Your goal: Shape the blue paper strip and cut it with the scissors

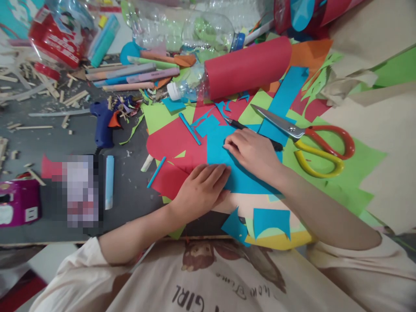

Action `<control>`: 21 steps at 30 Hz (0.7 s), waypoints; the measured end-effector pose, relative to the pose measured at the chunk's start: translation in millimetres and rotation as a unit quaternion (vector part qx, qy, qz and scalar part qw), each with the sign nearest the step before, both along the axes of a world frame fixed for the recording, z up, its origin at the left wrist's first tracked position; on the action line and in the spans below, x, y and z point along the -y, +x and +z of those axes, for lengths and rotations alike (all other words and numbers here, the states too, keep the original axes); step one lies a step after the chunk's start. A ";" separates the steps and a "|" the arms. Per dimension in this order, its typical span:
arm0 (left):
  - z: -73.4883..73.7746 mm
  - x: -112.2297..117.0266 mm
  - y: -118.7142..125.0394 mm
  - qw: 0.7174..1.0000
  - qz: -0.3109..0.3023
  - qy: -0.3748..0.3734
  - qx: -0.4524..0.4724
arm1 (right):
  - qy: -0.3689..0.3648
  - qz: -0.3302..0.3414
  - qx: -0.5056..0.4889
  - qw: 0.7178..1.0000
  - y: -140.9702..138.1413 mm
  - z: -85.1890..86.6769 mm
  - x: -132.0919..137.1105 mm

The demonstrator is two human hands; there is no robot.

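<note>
A blue paper sheet (221, 149) lies on red and green paper in the middle of the table. My left hand (201, 188) rests flat on its lower left corner, fingers stretched out together. My right hand (255, 154) lies on the sheet's upper right part, fingers curled round a black pen (235, 124) whose tip points up and left. Red and yellow handled scissors (312, 141) lie just to the right of my right hand, blades pointing left.
A blue glue gun (104, 123) lies to the left on the dark table (71, 138). A red paper roll (248, 67) on a plastic bottle sits behind. Markers (136, 73), wood sticks, paper scraps and brown paper (386, 117) surround the work.
</note>
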State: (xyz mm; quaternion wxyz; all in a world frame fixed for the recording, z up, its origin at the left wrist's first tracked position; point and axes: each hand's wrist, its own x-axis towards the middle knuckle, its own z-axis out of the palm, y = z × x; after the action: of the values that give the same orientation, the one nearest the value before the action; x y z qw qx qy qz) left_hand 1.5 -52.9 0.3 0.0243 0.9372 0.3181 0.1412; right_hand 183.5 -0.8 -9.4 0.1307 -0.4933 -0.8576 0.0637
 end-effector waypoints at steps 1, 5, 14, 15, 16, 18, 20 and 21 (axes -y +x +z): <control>-0.1 0.1 0.1 1.000 0.001 0.000 0.000 | 0.001 0.002 0.004 1.000 0.1 0.5 0.0; -0.2 0.5 0.9 1.000 0.004 -0.002 -0.006 | 0.014 0.002 0.014 1.000 -0.3 0.7 -0.3; 1.3 2.5 1.0 0.999 0.005 -0.009 -0.042 | 0.015 -0.012 0.003 1.000 -4.0 -4.2 0.3; 1.3 2.7 0.9 0.999 0.007 -0.009 -0.046 | 0.011 -0.015 -0.009 1.000 -3.3 -2.9 0.4; 1.3 2.8 0.9 0.999 0.008 -0.009 -0.050 | 0.010 -0.020 -0.024 0.999 -1.8 -0.9 0.1; 1.5 3.0 0.9 0.998 0.012 -0.007 -0.055 | 0.022 -0.042 -0.055 0.997 4.0 4.0 -1.8; 2.0 3.3 0.9 0.998 0.019 -0.006 -0.062 | 0.047 -0.076 -0.065 0.994 12.5 7.9 -5.5; 2.4 3.5 0.9 0.997 0.022 -0.006 -0.067 | 0.055 -0.089 -0.058 0.993 16.9 8.8 -7.8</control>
State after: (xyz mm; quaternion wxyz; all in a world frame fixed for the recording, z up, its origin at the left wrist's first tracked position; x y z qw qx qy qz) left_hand 2.5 -56.5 2.7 0.0053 0.9370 0.3408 0.0764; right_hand 200.3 7.0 -0.6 0.2124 -0.5556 -0.8032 0.0335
